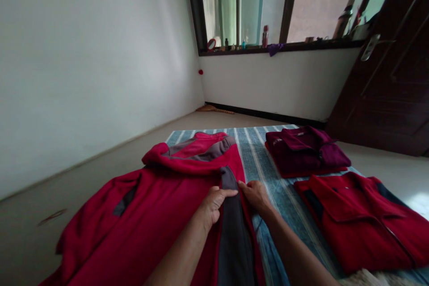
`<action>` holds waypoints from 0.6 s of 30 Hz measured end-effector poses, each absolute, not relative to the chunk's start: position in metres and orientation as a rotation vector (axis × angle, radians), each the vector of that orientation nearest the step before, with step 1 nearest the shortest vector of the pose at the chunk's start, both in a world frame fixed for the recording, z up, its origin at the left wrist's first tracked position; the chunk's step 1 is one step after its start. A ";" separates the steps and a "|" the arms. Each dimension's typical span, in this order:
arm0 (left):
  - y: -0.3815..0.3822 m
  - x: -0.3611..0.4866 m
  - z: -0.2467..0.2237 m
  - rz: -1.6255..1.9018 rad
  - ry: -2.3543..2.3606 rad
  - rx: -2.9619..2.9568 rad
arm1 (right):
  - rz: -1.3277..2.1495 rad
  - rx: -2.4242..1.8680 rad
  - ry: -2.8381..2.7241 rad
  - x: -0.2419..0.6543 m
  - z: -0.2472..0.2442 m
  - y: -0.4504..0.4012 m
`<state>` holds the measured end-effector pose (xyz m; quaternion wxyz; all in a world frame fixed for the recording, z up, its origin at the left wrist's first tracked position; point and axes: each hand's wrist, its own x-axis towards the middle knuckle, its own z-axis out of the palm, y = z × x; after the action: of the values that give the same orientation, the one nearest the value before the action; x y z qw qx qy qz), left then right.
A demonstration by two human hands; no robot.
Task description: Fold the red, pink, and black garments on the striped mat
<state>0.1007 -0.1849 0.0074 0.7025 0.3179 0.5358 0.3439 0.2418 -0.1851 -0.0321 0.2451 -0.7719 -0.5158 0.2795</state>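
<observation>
A red jacket point(140, 228) with grey panels lies spread out, its upper part folded over. Along its right side runs a sleeve with a long dark grey strip point(233, 228). My left hand point(213, 203) is on the strip's left edge, index finger stretched across the grey cloth, the other fingers curled on the fabric. At the strip's right edge, my right hand point(254, 193) pinches the red cloth between thumb and fingers. The fingertips of both hands are partly hidden by cloth.
Under the jacket is a blue striped sheet point(254, 147). To the right lie a folded purple garment point(304, 149) on red cloth and a folded red jacket point(365, 221). A dark door point(389, 85) stands at right. Bottles, including a red flask point(265, 36), line the windowsill point(241, 50).
</observation>
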 end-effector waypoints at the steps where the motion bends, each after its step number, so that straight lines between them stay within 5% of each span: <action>1: -0.185 0.102 0.009 0.752 1.201 0.732 | 0.767 -2.099 -1.409 0.242 -0.033 -0.188; 18: -0.178 0.103 0.000 0.784 1.486 1.125 | 0.842 -2.108 -1.422 0.238 -0.023 -0.201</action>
<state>0.1030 -0.1784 0.0003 0.5311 0.4714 0.6228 0.3285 0.2383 -0.2011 -0.0228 0.2295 -0.7660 -0.5168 0.3060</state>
